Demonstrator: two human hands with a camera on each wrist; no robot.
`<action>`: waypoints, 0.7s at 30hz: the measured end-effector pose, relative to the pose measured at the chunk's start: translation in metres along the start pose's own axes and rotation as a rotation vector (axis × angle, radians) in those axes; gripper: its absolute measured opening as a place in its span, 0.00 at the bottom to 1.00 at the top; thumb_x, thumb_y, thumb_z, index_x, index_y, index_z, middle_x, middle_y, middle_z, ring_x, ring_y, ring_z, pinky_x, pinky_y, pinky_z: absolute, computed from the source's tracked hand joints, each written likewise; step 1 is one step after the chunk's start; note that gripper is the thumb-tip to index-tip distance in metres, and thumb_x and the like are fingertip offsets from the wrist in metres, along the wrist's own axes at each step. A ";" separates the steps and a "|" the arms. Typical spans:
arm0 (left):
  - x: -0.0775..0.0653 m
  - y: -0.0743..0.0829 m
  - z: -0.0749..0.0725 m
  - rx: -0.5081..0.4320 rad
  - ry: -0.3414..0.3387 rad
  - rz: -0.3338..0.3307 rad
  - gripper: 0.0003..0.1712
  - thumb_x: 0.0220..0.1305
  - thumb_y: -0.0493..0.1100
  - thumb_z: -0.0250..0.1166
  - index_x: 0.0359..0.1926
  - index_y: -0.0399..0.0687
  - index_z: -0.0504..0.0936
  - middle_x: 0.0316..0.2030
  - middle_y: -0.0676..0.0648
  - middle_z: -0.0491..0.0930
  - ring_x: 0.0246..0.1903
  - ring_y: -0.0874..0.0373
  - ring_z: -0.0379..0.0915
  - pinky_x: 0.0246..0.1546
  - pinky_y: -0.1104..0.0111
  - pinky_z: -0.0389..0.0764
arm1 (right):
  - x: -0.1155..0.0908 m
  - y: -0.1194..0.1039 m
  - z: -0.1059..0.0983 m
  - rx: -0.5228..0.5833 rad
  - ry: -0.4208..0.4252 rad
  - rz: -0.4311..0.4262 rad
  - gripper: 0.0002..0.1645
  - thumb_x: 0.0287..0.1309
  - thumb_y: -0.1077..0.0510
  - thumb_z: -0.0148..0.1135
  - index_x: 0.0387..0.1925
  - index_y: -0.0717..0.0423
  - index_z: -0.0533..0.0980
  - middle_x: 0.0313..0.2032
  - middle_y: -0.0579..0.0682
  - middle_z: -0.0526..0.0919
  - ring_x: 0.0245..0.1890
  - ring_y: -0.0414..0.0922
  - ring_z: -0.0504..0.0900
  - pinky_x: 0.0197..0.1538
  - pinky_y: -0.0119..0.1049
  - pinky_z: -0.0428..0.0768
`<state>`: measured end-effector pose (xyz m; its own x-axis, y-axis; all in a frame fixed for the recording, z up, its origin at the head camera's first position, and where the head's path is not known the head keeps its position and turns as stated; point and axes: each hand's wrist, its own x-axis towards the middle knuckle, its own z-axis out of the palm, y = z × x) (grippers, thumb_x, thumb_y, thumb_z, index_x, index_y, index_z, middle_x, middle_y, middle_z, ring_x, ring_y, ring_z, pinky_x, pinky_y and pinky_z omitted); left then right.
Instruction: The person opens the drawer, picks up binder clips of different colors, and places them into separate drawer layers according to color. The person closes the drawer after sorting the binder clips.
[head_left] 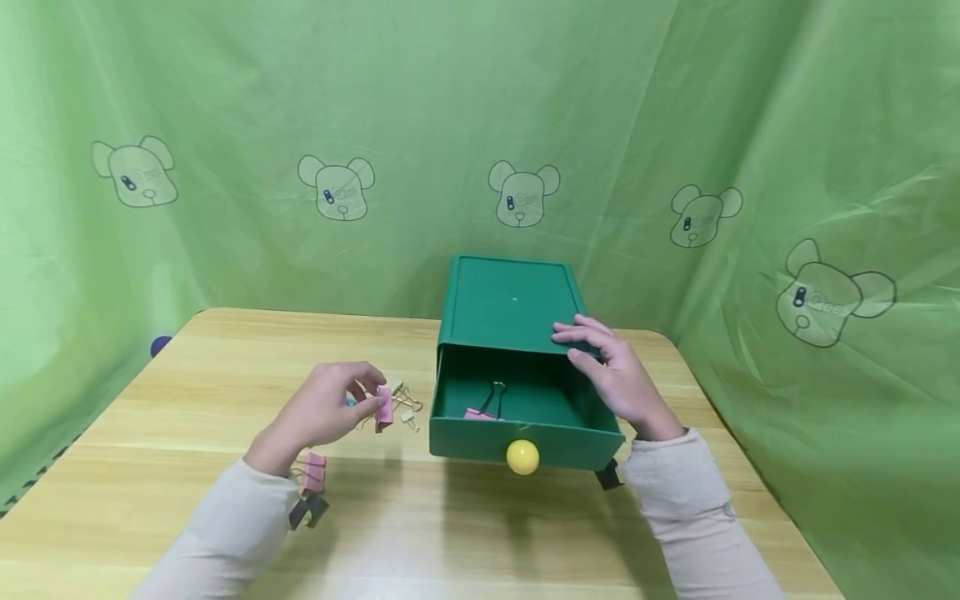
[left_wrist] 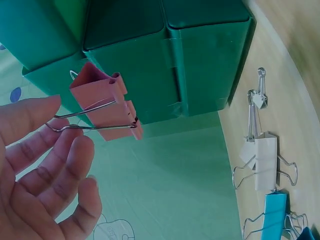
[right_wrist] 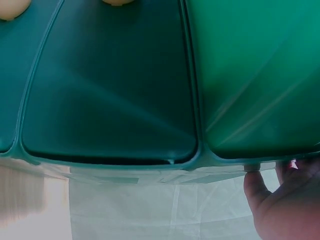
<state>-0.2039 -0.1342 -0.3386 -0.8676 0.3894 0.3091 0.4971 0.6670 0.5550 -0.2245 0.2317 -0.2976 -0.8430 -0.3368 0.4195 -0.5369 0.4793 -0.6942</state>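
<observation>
In the head view, my left hand [head_left: 330, 404] pinches a pink binder clip [head_left: 385, 408] just left of the green drawer cabinet [head_left: 513, 300]. The left wrist view shows thumb and fingers on the wire handles of that pink binder clip [left_wrist: 102, 102], its body pointing away from the fingertips. The top drawer [head_left: 465, 437], with a yellow knob [head_left: 522, 457], is pulled out. Inside it lies another pink clip [head_left: 480, 414], partly hidden by the drawer front. My right hand [head_left: 618, 375] rests on the cabinet's top right edge, fingers extended.
White clips [left_wrist: 266, 160] and a blue clip [left_wrist: 275, 215] lie left of the cabinet. Nearer the front left are a pink clip [head_left: 315, 472] and black clips [head_left: 309, 510]. Another black clip [head_left: 609, 475] shows beside the drawer's right corner. Green curtain [head_left: 420, 100] surrounds the wooden table [head_left: 187, 400].
</observation>
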 end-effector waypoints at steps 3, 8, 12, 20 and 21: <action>0.001 0.001 -0.001 -0.005 0.005 -0.009 0.09 0.56 0.40 0.64 0.39 0.45 0.79 0.30 0.53 0.79 0.29 0.62 0.74 0.30 0.69 0.76 | 0.000 -0.001 0.000 -0.002 0.001 -0.003 0.15 0.63 0.61 0.50 0.50 0.59 0.74 0.58 0.55 0.70 0.66 0.50 0.51 0.58 0.64 0.53; 0.002 0.003 -0.003 -0.030 0.028 -0.011 0.09 0.56 0.40 0.64 0.39 0.46 0.80 0.30 0.54 0.79 0.27 0.63 0.74 0.25 0.69 0.75 | 0.000 -0.002 -0.001 0.002 0.001 0.000 0.15 0.62 0.62 0.50 0.50 0.59 0.74 0.58 0.55 0.70 0.66 0.50 0.51 0.58 0.64 0.52; 0.002 0.007 -0.005 -0.043 0.050 -0.014 0.08 0.57 0.43 0.64 0.38 0.46 0.80 0.29 0.55 0.79 0.27 0.63 0.74 0.24 0.69 0.75 | 0.000 -0.002 -0.001 0.005 -0.002 0.006 0.15 0.63 0.61 0.50 0.50 0.59 0.74 0.58 0.55 0.70 0.66 0.50 0.51 0.60 0.63 0.50; 0.004 0.011 -0.009 -0.046 0.079 -0.022 0.10 0.57 0.43 0.64 0.39 0.45 0.80 0.28 0.55 0.79 0.27 0.62 0.74 0.24 0.68 0.75 | 0.000 -0.002 -0.001 0.012 -0.005 0.005 0.15 0.63 0.62 0.50 0.50 0.60 0.74 0.58 0.55 0.70 0.66 0.50 0.51 0.61 0.62 0.49; 0.004 0.011 -0.009 -0.045 0.084 -0.023 0.10 0.56 0.43 0.65 0.39 0.45 0.80 0.28 0.54 0.79 0.27 0.62 0.74 0.24 0.68 0.75 | 0.000 -0.002 -0.001 0.012 -0.005 0.005 0.15 0.63 0.62 0.50 0.50 0.60 0.74 0.58 0.56 0.70 0.66 0.50 0.51 0.61 0.62 0.49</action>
<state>-0.2017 -0.1309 -0.3240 -0.8774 0.3183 0.3590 0.4780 0.6450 0.5963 -0.2237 0.2312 -0.2955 -0.8456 -0.3383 0.4129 -0.5321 0.4712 -0.7035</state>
